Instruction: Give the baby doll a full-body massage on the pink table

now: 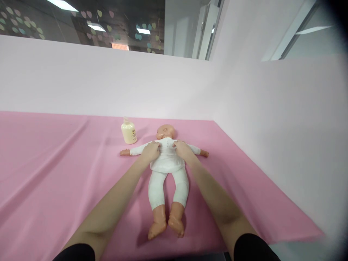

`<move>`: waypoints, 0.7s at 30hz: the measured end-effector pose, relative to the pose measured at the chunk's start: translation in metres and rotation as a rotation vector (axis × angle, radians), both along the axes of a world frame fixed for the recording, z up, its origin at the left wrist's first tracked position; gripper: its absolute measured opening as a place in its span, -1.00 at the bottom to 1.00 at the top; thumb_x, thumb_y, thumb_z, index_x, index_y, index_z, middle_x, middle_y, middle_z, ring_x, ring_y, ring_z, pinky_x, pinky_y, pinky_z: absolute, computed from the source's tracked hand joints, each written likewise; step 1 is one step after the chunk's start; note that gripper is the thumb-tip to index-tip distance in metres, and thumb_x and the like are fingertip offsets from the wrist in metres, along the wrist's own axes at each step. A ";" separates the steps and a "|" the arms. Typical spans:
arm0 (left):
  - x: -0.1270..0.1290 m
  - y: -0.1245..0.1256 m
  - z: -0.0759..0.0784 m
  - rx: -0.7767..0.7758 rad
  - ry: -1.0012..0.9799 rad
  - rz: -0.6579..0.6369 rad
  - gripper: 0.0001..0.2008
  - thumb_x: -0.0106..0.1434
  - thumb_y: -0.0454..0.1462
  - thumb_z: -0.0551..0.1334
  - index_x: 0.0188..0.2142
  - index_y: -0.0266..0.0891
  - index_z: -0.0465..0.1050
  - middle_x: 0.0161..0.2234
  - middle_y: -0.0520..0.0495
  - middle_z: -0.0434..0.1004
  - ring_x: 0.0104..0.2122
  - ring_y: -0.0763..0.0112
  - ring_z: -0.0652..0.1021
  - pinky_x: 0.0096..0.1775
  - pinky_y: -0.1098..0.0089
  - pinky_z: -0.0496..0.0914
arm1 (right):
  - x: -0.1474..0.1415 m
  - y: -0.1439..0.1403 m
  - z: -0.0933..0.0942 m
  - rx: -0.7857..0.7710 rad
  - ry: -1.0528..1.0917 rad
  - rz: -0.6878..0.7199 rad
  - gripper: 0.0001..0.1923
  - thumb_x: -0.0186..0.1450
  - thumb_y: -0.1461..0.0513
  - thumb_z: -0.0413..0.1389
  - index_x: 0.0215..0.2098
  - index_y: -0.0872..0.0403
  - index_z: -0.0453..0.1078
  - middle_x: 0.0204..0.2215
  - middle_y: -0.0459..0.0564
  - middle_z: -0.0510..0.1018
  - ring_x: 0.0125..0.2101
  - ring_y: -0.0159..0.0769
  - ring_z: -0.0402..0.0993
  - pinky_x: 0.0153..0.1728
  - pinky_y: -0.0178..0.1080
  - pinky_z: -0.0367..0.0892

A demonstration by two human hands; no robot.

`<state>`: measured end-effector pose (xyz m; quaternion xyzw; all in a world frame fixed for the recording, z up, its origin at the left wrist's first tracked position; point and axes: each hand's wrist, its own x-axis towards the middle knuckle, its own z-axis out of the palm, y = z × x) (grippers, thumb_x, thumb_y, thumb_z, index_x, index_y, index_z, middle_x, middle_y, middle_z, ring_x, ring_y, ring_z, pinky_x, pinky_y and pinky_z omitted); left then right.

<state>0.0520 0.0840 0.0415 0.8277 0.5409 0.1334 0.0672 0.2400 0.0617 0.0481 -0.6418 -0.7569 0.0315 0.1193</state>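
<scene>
A baby doll lies on its back, arms spread sideways and bare feet pointing toward me. It is dressed in a white long-sleeved shirt and white trousers. My left hand is closed at the chest of the shirt on the left side, fingers curled onto the cloth. On the other side of the chest, my right hand also pinches the shirt near the shoulder. The fingertips of both hands are partly hidden.
A pale yellow pump bottle stands left of the doll's head. Pink cloth with some folds covers the table. White walls rise behind and at the right, with a window at the back.
</scene>
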 end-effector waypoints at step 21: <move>-0.006 0.008 -0.012 0.177 -0.114 -0.048 -0.63 0.24 -0.34 -0.01 0.03 -0.28 0.29 -0.03 -0.16 0.43 -0.07 0.25 0.44 -0.04 0.32 0.29 | 0.000 0.007 -0.016 0.126 0.024 -0.034 -0.67 0.34 0.36 -0.13 0.05 0.13 0.22 -0.06 0.11 0.43 -0.05 -0.21 0.33 -0.07 -0.26 0.16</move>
